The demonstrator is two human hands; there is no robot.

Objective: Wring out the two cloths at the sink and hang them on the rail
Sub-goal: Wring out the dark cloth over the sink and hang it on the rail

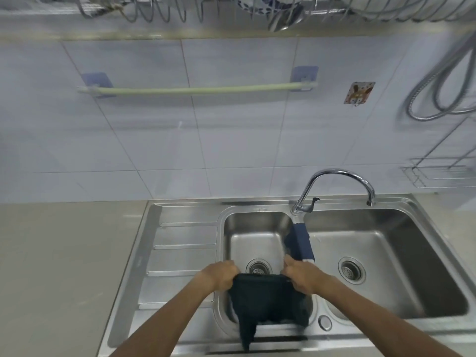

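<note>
Low in the frame, the left hand (221, 275) and right hand (300, 275) have their fingers closed on the top corners of the dark cloth (265, 297), apparently spread for hanging, so the next move is a lift to the rail (198, 89) at upper centre.

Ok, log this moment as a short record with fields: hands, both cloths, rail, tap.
left hand: grips the left top corner of the dark cloth
right hand: grips its right top corner
dark cloth: held spread over the left sink basin, lower end hanging over the front rim
blue cloth: draped over the divider between the basins
rail: on the tiled wall, nothing hung
tap: spout over the right basin, no water visible
</note>
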